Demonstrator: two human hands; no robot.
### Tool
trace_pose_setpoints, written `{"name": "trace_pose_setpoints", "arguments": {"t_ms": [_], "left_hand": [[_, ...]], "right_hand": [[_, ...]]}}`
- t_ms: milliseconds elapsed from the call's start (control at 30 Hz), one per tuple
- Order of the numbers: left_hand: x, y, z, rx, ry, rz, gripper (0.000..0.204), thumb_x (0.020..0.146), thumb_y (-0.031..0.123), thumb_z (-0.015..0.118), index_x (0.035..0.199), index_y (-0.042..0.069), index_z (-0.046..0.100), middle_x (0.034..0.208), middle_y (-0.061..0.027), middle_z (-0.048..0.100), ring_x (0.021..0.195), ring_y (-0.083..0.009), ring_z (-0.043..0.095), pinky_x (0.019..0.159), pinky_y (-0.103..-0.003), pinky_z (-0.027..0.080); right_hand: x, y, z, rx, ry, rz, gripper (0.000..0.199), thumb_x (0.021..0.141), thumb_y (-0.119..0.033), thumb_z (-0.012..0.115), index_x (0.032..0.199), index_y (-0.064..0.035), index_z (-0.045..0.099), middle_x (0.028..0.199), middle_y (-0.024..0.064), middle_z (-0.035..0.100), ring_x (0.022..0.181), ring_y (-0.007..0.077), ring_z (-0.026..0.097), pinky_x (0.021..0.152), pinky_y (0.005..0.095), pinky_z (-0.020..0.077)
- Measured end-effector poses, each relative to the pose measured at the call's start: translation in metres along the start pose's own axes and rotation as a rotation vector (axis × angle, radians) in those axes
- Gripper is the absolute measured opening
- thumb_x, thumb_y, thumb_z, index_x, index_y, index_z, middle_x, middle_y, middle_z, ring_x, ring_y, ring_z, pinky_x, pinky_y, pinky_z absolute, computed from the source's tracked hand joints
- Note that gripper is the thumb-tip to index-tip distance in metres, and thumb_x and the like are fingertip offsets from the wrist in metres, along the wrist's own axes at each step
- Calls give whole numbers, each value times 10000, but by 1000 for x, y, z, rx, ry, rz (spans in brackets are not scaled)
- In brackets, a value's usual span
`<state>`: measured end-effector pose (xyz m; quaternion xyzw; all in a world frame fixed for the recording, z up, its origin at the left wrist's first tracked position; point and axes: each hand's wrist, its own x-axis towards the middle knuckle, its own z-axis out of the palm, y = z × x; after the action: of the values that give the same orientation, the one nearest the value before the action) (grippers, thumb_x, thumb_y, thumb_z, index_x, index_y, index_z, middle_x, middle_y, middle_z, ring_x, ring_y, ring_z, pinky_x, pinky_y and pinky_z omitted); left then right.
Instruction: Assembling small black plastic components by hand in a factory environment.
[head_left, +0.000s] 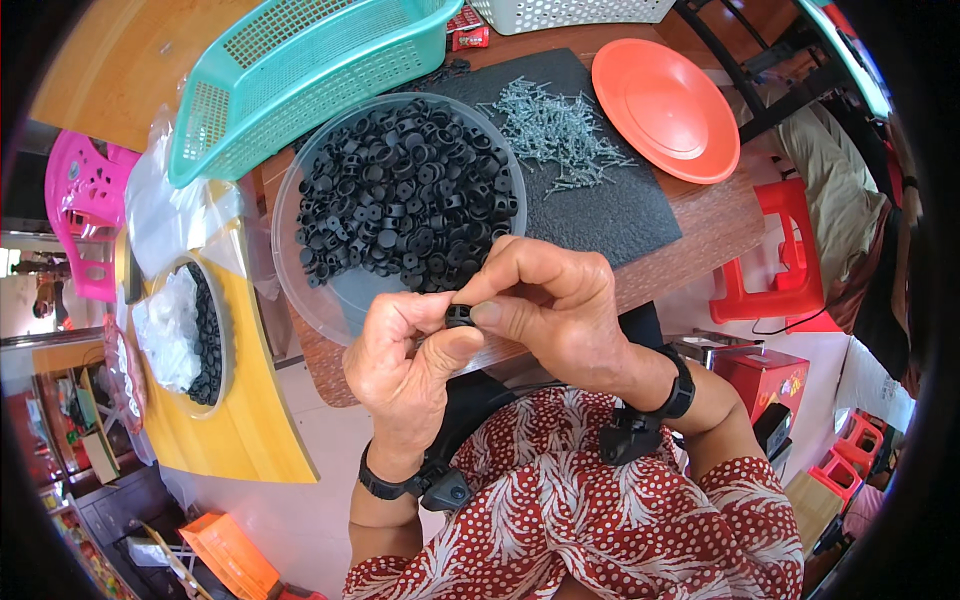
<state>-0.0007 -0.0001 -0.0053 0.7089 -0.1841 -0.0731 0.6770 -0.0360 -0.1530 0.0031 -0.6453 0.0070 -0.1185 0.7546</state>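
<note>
Between the fingertips of both hands sits a small round black plastic part (459,316), held just in front of the table's near edge. My left hand (410,345) pinches it from the left, thumb toward me. From the right, my right hand (550,305) has thumb and forefinger closed on the same part; whether a screw is between those fingers is hidden. Right behind my hands stands a round clear tub (312,303), heaped with many similar black plastic parts (400,190). A pile of silvery screws (560,135) lies on a dark foam mat (625,215) beyond my right hand.
An orange-red plate (667,110) rests at the mat's far right. A teal basket (310,85) stands behind the tub, with a white basket (570,12) farther back. On the yellow table (260,420) at left is another tub (222,300). A red stool (770,260) stands at right.
</note>
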Motion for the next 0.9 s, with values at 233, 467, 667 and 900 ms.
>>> {"name": "trace_pose_setpoints", "arguments": {"t_ms": [233, 467, 667, 900], "left_hand": [[10, -2, 3, 103, -24, 196, 307, 750, 153, 760, 900, -20, 555, 731, -21, 565, 618, -78, 512, 551, -193, 422], [7, 10, 0, 497, -26, 346, 282, 719, 122, 769, 866, -23, 576, 706, -48, 580, 614, -119, 535, 575, -239, 441], [16, 18, 3, 497, 0, 295, 324, 677, 4, 743, 957, -11, 582, 741, -89, 583, 619, -167, 558, 570, -271, 455], [9, 0, -52, 396, 306, 69, 211, 758, -10, 686, 954, -28, 609, 795, -75, 606, 691, -136, 565, 648, -253, 468]], "right_hand": [[0, -1, -4, 12, -13, 32, 34, 799, 44, 616, 822, 19, 617, 774, 35, 565, 680, 68, 534, 584, 221, 438], [4, 0, -9, 90, -174, 88, 143, 801, -97, 669, 893, -7, 607, 788, 19, 558, 716, 79, 520, 621, 228, 422], [20, 0, -19, 206, -118, 238, 138, 813, -46, 673, 934, -10, 619, 877, 11, 628, 825, 63, 567, 718, 220, 474], [123, -37, -92, -576, 213, -156, 239, 825, -272, 636, 849, -37, 673, 736, -17, 611, 667, 56, 514, 572, 218, 385]]}}
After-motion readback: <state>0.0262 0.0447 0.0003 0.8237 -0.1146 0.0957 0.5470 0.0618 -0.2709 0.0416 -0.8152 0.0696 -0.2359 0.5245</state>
